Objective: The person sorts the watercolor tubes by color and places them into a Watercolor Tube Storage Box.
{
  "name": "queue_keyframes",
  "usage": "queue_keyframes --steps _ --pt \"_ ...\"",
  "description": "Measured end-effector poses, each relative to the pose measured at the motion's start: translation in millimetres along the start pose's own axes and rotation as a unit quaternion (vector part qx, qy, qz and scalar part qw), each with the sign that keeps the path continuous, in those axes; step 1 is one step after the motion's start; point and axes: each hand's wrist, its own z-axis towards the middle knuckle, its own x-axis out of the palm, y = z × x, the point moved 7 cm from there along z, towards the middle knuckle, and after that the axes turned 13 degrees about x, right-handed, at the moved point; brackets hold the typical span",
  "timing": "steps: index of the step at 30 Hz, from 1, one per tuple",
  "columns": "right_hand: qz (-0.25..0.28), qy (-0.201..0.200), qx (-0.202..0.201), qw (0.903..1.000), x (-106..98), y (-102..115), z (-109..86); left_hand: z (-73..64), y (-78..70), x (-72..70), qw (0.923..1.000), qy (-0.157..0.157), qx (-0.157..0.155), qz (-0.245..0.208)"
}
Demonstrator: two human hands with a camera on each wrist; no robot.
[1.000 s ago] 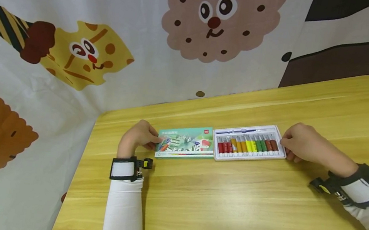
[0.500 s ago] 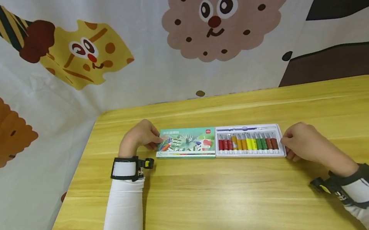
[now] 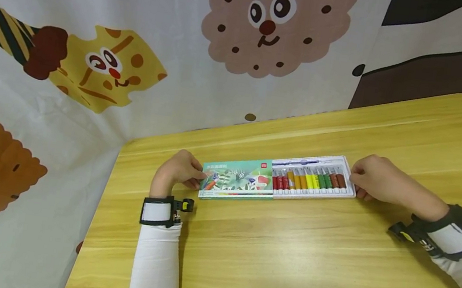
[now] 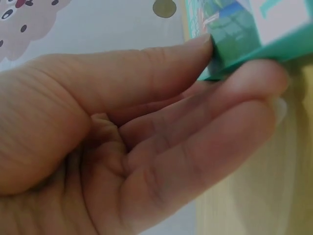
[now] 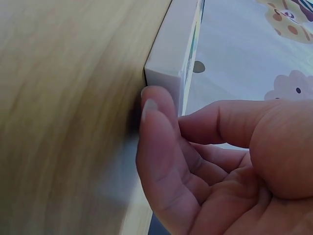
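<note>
My left hand (image 3: 178, 169) pinches the left end of a green printed paint box sleeve (image 3: 235, 178). In the left wrist view its thumb lies on the printed face of the sleeve, with fingers at the underside. From the sleeve's right end a white plastic tray (image 3: 352, 184) sticks out, its left part hidden inside. A row of paint tubes (image 3: 314, 180) in red, orange, yellow, green and brown lies in the tray, with a slim paintbrush (image 3: 304, 162) along the back. My right hand (image 3: 373, 178) pinches the tray's right end between thumb and fingertips.
Sleeve and tray lie on a wooden table (image 3: 277, 262), toward its back edge. Behind and to the left hangs a white curtain (image 3: 176, 93) printed with cartoon biscuits. Both wrists wear black straps with small cameras.
The sleeve has slid right with my left hand and now covers the left part of the tray, which earlier lay nearly all exposed. My right hand has stayed almost still at the tray's end.
</note>
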Motion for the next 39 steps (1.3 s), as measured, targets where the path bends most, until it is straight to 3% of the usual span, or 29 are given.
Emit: queue_keyframes --steps 19,25,32,39 --pt "-0.003 -0.009 -0.012 0.9999 -0.7 -1.5 2.4 5.7 -10.2 14.5 0.9985 0.013 0.014 -0.052" --pt "-0.001 -0.011 -0.013 0.9999 -1.0 -0.4 1.8 9.3 -12.7 18.6 0.9990 0.022 0.028 -0.028" --pt "-0.009 -0.010 -0.007 0.9999 -1.1 -0.1 1.0 9.9 -19.4 25.2 0.9981 0.023 0.028 -0.050" --pt "-0.013 -0.018 -0.008 0.9997 -1.8 2.2 -0.2 9.9 -23.9 29.2 0.9985 0.023 0.030 -0.040"
